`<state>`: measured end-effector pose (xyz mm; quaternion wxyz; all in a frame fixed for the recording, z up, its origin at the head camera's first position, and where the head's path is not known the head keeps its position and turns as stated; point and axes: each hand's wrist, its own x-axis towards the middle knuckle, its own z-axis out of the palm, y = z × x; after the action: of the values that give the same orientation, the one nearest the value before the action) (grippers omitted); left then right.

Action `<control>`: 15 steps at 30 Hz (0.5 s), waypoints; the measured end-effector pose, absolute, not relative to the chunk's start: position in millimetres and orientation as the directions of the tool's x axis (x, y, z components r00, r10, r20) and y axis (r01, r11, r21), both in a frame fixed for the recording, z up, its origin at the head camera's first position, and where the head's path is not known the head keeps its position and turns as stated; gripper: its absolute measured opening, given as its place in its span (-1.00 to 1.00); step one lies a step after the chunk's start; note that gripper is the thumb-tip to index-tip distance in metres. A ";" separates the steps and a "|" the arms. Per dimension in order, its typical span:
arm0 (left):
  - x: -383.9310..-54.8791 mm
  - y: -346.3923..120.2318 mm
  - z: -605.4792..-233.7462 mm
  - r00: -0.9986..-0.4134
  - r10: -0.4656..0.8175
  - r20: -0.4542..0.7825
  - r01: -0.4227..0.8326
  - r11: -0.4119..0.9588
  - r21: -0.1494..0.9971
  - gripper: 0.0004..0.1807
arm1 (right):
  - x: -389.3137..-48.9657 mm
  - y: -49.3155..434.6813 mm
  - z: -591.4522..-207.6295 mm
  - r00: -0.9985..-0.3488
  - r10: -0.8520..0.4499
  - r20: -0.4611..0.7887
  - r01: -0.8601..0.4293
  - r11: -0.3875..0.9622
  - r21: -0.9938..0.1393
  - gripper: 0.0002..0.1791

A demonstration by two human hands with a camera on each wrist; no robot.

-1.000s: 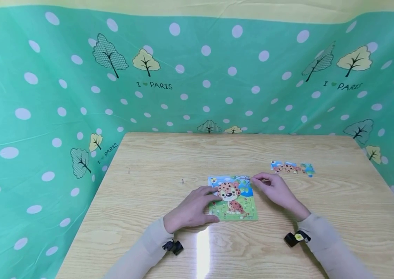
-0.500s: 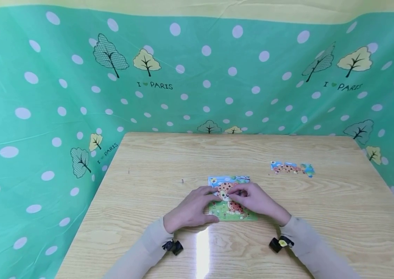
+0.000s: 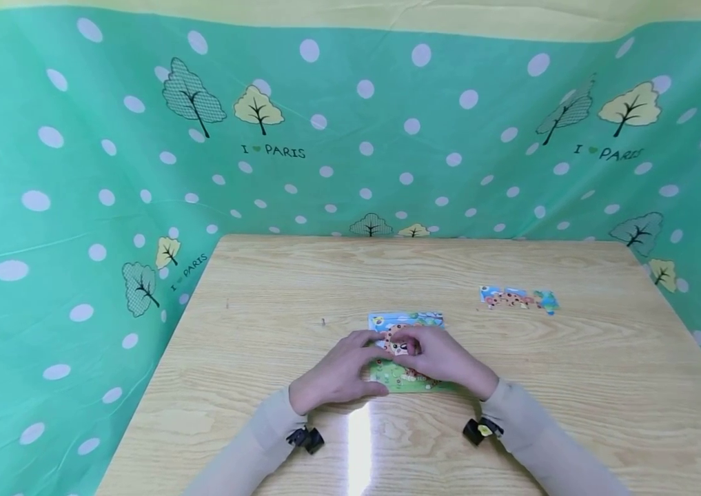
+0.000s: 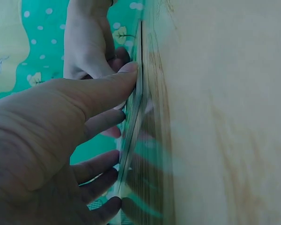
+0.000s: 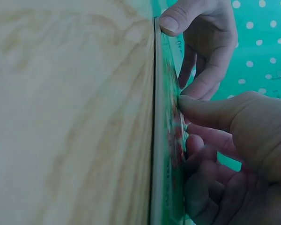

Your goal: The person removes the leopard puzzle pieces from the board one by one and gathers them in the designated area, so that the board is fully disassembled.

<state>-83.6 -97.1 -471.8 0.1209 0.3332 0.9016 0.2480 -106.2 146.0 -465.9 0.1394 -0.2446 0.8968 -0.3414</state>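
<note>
Since half a second ago, the right hand point(image 3: 440, 355) has slid a little toward the table's left edge, over the middle of the leopard puzzle board point(image 3: 400, 384); the left hand stays put. The board lies flat near the middle of the table point(image 3: 263, 289), well apart from its far edge, and the loose pieces point(image 3: 508, 299) sit nearer the far right corner. If the right hand pushes sideways, the thin board could skid or pivot, since the left hand point(image 3: 339, 370) seems to steady one side only; too hard a pull could bend a piece, and a drifting wrist could jostle neighbours. Left fingers are spread and relaxed, resting on the board's side toward the left table edge, thumb lower down. On the right, thumb touches the picture with the other fingers curled under; whether it pinches a piece I cannot tell.
</note>
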 end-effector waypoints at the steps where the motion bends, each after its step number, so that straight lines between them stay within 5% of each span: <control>1: -83.6 -97.3 -471.5 -0.749 0.661 -0.050 0.539 0.651 0.535 -0.39 | -106.5 145.3 -465.1 -0.837 -0.540 -0.086 -0.348 0.647 -0.678 -0.58; 9: -82.9 -97.2 -471.8 -0.758 0.651 -0.034 0.526 0.642 0.557 -0.28 | -107.9 139.0 -463.0 -0.824 -0.551 -0.132 -0.335 0.662 -0.670 -0.51; 15: -84.0 -97.5 -471.9 -0.760 0.650 -0.025 0.529 0.639 0.558 -0.21 | -109.4 131.8 -462.8 -0.822 -0.551 -0.144 -0.318 0.654 -0.687 -0.71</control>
<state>-84.0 -97.5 -471.9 0.1124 0.3279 0.8983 0.2698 -109.4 131.8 -462.8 0.1726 -0.2433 0.8928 -0.3376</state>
